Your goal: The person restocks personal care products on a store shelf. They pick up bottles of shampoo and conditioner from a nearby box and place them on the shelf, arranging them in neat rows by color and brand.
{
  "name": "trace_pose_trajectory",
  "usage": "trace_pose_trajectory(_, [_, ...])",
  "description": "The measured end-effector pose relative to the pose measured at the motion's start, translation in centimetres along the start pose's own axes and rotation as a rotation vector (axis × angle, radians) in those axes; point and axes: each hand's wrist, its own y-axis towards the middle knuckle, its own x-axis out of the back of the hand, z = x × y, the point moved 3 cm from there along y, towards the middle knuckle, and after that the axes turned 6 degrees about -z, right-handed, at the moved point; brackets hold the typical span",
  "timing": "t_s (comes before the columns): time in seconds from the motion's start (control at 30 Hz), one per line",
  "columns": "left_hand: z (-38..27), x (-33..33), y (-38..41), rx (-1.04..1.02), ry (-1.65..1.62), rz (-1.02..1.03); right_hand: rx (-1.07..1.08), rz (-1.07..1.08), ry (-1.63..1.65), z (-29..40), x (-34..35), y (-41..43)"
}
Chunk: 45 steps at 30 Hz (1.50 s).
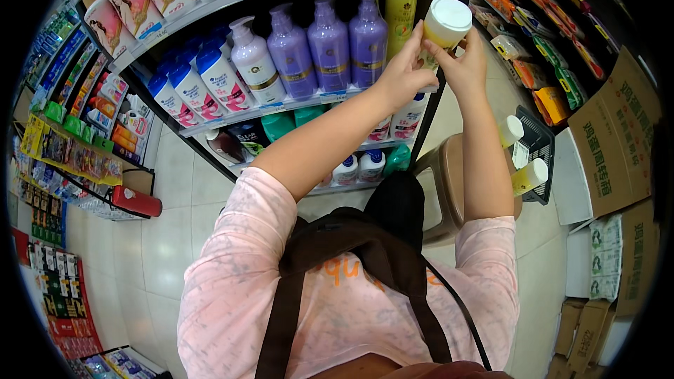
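Both of my hands are raised at the right end of a store shelf, around a yellow bottle with a wide white cap (446,20). My left hand (408,73) grips its left side, and my right hand (457,58) holds its right side with the thumb across the front. Just behind, a taller yellow bottle (401,16) stands on the shelf. To its left are purple pump bottles (329,45), a pale lilac pump bottle (256,63) and white shampoo bottles with blue caps (224,76).
A brown plastic stool (450,184) stands below my right arm. Beside it, a dark basket (547,155) has yellow bottles with white caps (531,176) at it. Cardboard boxes (611,142) and hanging packets line the right. A red cylinder (137,201) lies on the left display.
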Motion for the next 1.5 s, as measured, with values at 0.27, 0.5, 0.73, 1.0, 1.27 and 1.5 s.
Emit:
trace_pose_trajectory(0.27, [-0.5, -0.3, 0.4, 0.118, 0.009, -0.013, -0.005, 0.013, -0.040, -0.5, -0.4, 0.6])
trace_pose_trajectory(0.5, [0.5, 0.0, 1.3, 0.092, 0.026, -0.006, -0.041, 0.042, -0.129, -0.5, -0.4, 0.8])
trace_pose_trajectory(0.73, [0.9, 0.2, 2.1, 0.122, 0.113, -0.025, -0.045, -0.018, -0.131, -0.2, -0.7, 0.6])
trace_pose_trajectory(1.0, [1.3, 1.0, 4.2, 0.121, 0.183, -0.041, 0.129, -0.187, -0.183, -1.1, -1.9, -0.1])
trace_pose_trajectory(1.27, [-0.1, 0.3, 4.3, 0.276, 0.102, -0.069, 0.082, -0.210, -0.058, -3.3, -3.0, 0.1])
trace_pose_trajectory(1.5, [1.5, 1.5, 5.7, 0.218, 0.088, -0.016, 0.094, -0.200, -0.151, -2.3, -3.4, -0.1])
